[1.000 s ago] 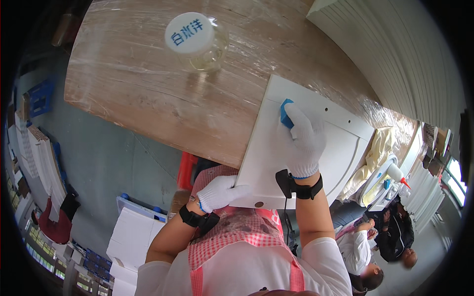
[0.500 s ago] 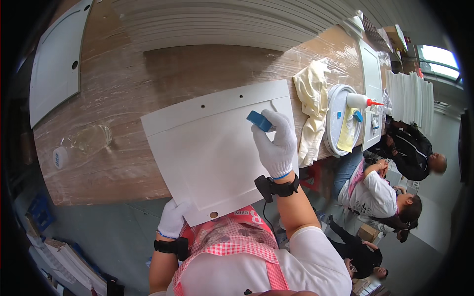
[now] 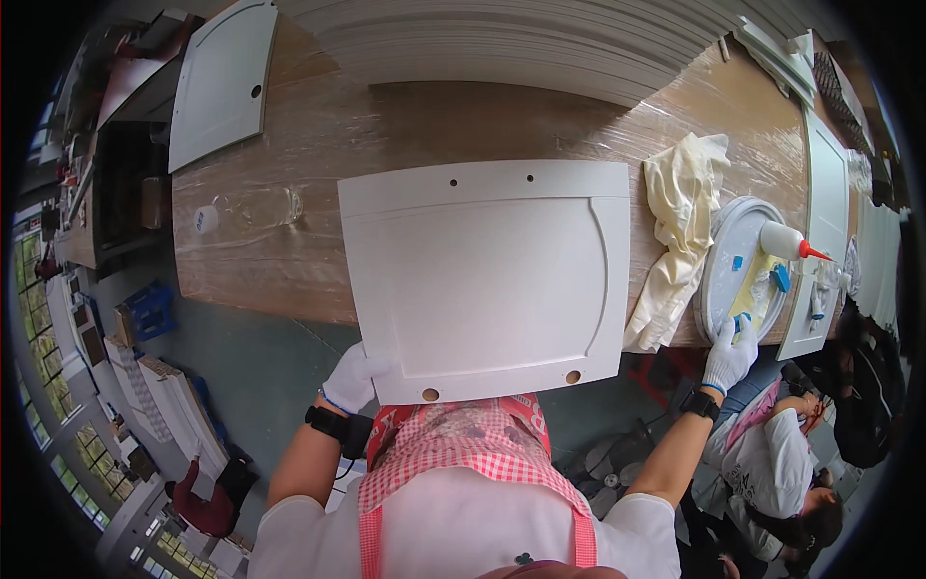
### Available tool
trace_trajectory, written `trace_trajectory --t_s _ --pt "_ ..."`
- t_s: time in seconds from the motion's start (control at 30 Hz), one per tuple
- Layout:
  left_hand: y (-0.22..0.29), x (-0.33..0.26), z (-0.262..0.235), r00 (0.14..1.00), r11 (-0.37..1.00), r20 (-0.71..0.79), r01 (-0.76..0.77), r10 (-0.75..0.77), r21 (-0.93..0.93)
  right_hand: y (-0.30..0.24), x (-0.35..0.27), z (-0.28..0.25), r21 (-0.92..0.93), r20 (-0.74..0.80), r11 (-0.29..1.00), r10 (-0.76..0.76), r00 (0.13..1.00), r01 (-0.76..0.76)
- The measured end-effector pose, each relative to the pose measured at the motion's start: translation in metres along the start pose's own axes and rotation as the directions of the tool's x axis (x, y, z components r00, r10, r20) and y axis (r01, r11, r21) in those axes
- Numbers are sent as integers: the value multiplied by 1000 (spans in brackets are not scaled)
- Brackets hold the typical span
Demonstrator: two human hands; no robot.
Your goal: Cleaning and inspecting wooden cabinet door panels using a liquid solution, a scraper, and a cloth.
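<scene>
Treat the white rectangular panel [image 3: 482, 280], overhanging the brown film-covered worktop [image 3: 231, 280], as likely stiff and chip-prone, best held by opposite edges, with white-gloved left fingers [image 3: 374, 365] at its near-left corner too hidden to judge and white-gloved right fingers [image 3: 723, 340] pinching a small blue block [image 3: 742, 321].

R hand [image 3: 730, 365] covers most of blue block [image 3: 741, 319]; rest of shape unk. L hand [image 3: 349, 378]: some fingers out of sight at white panel [image 3: 487, 280], L edge. Stack of white boards [image 3: 502, 48] cut by top edge, full ht unk. Sm. blue piece [image 3: 738, 262] on round lid [image 3: 711, 280]: too sm. to ID. Dark-clad co-worker [image 3: 866, 400], far R, partly lost in dark rim.
</scene>
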State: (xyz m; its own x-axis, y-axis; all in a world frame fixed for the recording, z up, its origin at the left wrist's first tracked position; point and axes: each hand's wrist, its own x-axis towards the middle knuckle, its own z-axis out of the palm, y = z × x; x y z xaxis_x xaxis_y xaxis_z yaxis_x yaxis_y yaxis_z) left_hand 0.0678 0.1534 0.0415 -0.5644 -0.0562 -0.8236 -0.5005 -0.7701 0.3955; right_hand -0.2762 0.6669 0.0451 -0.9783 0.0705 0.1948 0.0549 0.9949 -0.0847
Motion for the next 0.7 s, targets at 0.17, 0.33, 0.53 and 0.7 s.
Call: trace_trajectory --t_s 0.17,0.33,0.53,0.7 --pt "36 -30 28 986 971 40 -167 162 170 -41 -25 -28 126 -213 969 -184 960 213" --pt "83 -81 48 968 933 95 -251 234 257 -86 -48 -42 585 -60 805 -78 995 99" --pt "106 -185 -8 911 906 23 -411 411 100 -144 -38 -44 757 5 643 -175 985 111" --pt "107 -256 -87 728 730 -117 -683 676 -34 -226 -41 -50 791 -69 572 -272 960 219"
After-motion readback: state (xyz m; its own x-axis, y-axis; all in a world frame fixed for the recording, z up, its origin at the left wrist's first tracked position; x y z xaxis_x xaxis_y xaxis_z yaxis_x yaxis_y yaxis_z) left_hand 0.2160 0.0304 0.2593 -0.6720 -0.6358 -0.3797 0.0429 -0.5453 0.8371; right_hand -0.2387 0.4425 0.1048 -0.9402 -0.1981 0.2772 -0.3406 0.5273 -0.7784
